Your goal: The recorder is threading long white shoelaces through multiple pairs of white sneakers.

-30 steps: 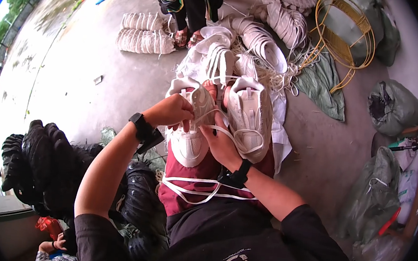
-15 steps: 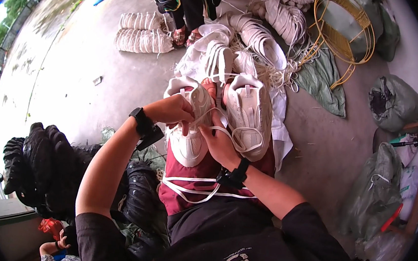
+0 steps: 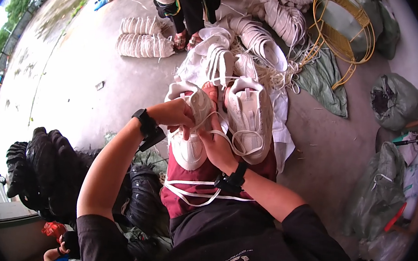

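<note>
Two white sneakers rest side by side on my maroon-covered lap, toes toward me. My left hand is bent over the left sneaker, its fingertips pinching at the lace holes by the tongue; the lace end between them is mostly hidden. My right hand grips that sneaker's inner side, thumb on the upper near the toe, with a white shoelace running by its fingers. The right sneaker stands untouched, a loop of lace lying over its toe. More white laces lie across my lap.
Bundled white shoe uppers lie on the floor ahead, with more bundles at far left. A seated person handles a white shoe. Black bundles are at my left; a yellow metal frame and green sacks stand right.
My hands stay at the left sneaker with only slight finger movement. The view has shifted a little. The person ahead now has an arm stretched out to the left with a lace.
</note>
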The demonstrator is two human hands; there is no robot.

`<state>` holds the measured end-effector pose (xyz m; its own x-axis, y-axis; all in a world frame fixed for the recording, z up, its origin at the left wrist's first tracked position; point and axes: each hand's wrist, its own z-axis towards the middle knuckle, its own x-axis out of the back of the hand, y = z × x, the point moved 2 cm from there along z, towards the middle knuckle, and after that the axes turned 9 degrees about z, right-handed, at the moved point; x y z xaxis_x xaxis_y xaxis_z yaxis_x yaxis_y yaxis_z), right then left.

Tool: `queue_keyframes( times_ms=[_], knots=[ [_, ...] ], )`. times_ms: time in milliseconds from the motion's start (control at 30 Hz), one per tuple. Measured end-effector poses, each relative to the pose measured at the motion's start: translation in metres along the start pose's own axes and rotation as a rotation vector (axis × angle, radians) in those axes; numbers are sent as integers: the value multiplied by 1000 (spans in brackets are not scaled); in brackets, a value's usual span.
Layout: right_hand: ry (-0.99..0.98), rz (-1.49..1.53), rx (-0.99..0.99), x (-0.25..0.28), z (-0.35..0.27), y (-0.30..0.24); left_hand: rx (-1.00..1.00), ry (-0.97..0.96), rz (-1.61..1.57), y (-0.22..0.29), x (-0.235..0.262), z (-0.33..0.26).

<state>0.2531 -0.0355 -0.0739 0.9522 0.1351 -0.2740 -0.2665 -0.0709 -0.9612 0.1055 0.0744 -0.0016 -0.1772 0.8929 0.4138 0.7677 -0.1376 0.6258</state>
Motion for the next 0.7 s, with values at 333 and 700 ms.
queue_keyframes(
  times_ms=[333,700],
  knots=[
    [-51,-231,44,4,2,19,7,-6,10,11,1,1],
    [-89,-513,290,-4,-2,2,-16,26,49,17,-3,0]
  ],
)
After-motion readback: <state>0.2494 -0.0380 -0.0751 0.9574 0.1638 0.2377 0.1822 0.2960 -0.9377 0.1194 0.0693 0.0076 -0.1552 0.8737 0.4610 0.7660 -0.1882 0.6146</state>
